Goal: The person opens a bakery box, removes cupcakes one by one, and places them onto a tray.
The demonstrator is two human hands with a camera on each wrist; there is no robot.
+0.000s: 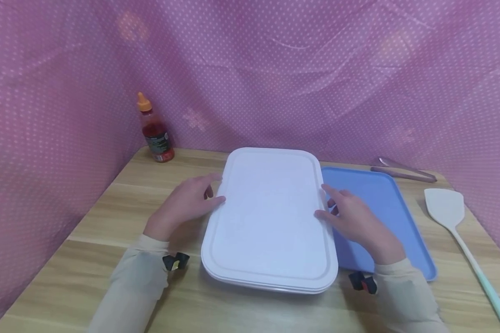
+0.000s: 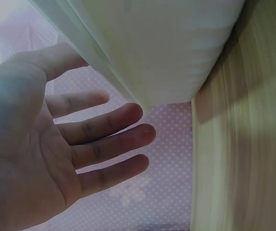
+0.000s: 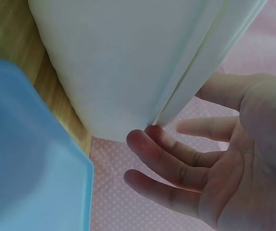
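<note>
A white rectangular box with rounded corners stands on the wooden table, its flat white lid on top. My left hand is at the lid's left edge. In the left wrist view its thumb meets the rim, while the other fingers extend loosely below. At the opposite edge is my right hand, thumb against the lid. Its fingers reach under the rim in the right wrist view, slightly bent, with one fingertip at the seam between lid and box. What the box contains is hidden.
Right of the box lies a blue tray, partly behind my right hand. Metal tongs lie behind it, and a spatula with a pale green handle is farther right. A sauce bottle stands back left. Pink dotted cloth surrounds the table.
</note>
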